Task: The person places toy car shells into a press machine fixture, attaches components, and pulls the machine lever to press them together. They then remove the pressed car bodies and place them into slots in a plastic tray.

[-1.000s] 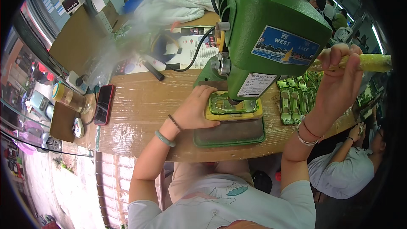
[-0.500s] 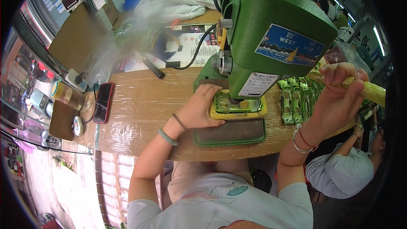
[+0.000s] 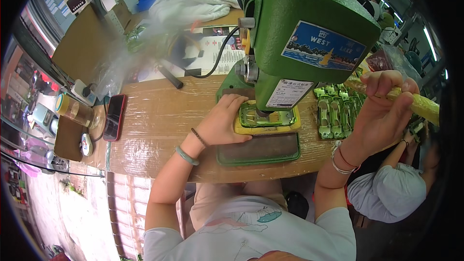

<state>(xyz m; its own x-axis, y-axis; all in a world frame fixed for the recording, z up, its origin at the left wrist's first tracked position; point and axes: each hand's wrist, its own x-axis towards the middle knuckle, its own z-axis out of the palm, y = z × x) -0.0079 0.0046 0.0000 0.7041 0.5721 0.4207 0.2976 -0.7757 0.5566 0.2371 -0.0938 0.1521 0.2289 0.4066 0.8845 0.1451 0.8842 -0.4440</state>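
Observation:
A big green press machine (image 3: 299, 34) stands on the wooden table (image 3: 159, 130). Under its ram lies a shiny green part (image 3: 266, 115) in a yellow fixture (image 3: 241, 128) on the machine's green base plate (image 3: 256, 151). My left hand (image 3: 223, 121) rests flat against the left edge of the yellow fixture, holding it in place. My right hand (image 3: 384, 111) is closed round the yellow-green lever handle (image 3: 425, 106) on the machine's right side, pulled down to about table height.
Several green parts (image 3: 338, 111) lie in rows right of the machine. A red phone (image 3: 114, 117), a jar (image 3: 75, 110) and a small round object (image 3: 87, 144) sit at the table's left end. Another person (image 3: 391, 188) sits at the right. Papers, a black cable and clear plastic bags lie behind.
My right hand has pulled the lever handle downward, from high beside the machine head to lower at the right. My left hand has stayed on the fixture.

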